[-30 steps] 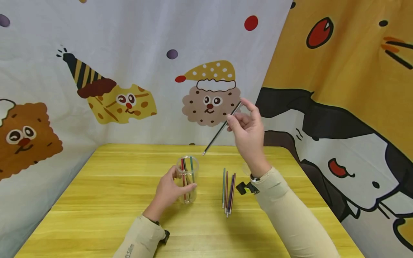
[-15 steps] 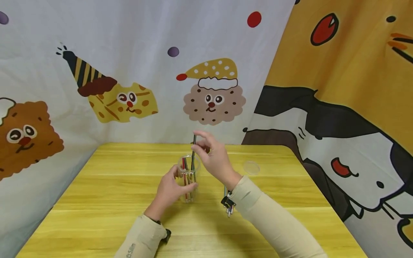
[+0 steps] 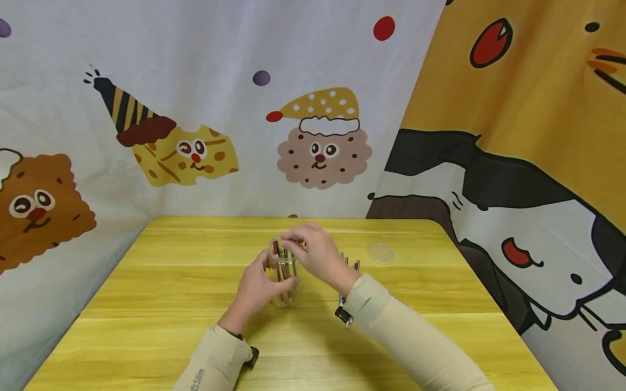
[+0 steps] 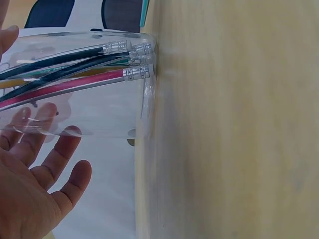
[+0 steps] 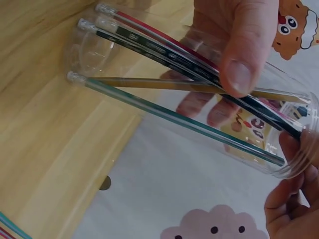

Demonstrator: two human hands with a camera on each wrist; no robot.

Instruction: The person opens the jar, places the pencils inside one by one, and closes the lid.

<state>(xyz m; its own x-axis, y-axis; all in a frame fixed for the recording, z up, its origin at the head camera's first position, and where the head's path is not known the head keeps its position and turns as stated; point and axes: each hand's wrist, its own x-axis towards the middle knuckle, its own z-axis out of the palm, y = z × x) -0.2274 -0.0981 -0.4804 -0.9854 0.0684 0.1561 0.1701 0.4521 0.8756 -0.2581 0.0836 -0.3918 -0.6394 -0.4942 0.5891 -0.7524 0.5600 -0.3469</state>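
My left hand [image 3: 258, 288] grips a clear plastic jar [image 3: 292, 297] standing on the table, thumb in front and fingers around behind. Inside, several slim striped pencils lean with their ribbed silvery ends down; the right wrist view shows a red pencil [image 5: 154, 32], a green one [image 5: 164, 114] and a yellow one [image 5: 149, 83]. At the jar's mouth my right hand [image 3: 320, 258] pinches the upper end of a dark pencil [image 5: 264, 115], whose length is inside the jar. The right fingers partly cover the rim in the head view.
Loose pencils [image 3: 340, 288] lie on the wooden table [image 3: 161, 304] right of the jar, partly hidden by the right forearm. A clear round lid [image 3: 381, 253] lies behind them. A printed cartoon curtain [image 3: 205, 70] hangs beyond the table's far edge.
My right hand has come left and down from the air above the table, bringing the dark pencil over the jar and lowering it inside. The left hand keeps its grip on the jar.
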